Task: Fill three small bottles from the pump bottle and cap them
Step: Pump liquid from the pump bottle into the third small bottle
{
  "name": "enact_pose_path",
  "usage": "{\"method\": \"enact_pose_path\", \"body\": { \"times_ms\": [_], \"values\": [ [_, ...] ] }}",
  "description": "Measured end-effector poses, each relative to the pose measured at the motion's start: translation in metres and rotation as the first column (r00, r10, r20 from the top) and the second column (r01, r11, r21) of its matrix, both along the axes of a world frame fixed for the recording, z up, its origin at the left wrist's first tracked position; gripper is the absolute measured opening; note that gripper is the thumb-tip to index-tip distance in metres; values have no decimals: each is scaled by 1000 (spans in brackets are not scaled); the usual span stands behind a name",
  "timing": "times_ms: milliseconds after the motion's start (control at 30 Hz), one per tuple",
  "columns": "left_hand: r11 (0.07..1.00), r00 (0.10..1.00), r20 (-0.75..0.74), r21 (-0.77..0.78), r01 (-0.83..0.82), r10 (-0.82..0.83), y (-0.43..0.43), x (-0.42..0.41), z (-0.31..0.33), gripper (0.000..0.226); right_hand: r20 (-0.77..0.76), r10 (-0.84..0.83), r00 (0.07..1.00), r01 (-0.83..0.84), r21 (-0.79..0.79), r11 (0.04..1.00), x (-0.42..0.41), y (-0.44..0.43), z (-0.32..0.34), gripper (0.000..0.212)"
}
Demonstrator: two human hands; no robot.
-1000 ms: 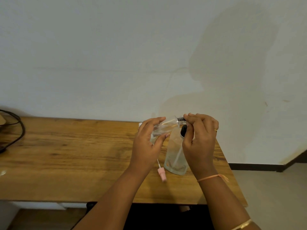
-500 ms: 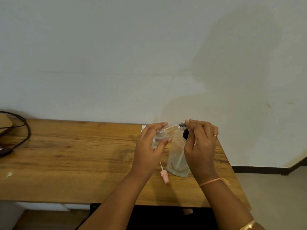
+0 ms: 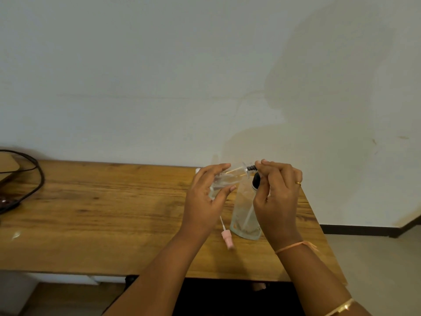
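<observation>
Left hand curls round a small clear bottle, tilted above the wooden counter; right hand pinches its black neck piece, over the tall clear pump bottle.

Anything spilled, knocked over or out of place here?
No spill shows. The pink spray cap lies on its side on the table, off any bottle, beside the standing pump bottle. The left hand holds the small bottle tilted almost flat while the right hand pinches a black piece at its mouth.
</observation>
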State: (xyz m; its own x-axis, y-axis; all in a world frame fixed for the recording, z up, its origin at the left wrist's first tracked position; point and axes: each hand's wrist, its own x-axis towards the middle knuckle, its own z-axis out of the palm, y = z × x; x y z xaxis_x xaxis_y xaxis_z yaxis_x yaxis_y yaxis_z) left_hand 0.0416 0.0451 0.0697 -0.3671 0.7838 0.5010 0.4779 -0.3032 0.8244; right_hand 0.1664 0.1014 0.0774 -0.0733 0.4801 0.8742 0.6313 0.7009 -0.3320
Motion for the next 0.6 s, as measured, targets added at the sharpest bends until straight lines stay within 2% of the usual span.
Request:
{"method": "enact_pose_path", "body": {
  "times_ms": [300, 433, 600],
  "values": [
    [1000, 1000, 19, 25, 0, -1, 0, 2, 1, 50, -28, 14, 1000, -14, 2, 1000, -1, -5, 9, 24],
    [1000, 999, 44, 23, 13, -14, 0, 1, 1, 50, 4, 2, 1000, -2, -11, 1000, 1, -2, 9, 25],
    [1000, 1000, 4, -2, 2, -2, 1, 1, 0, 51, 18, -10, 1000, 9, 17, 1000, 1, 1, 1, 21]
  ]
}}
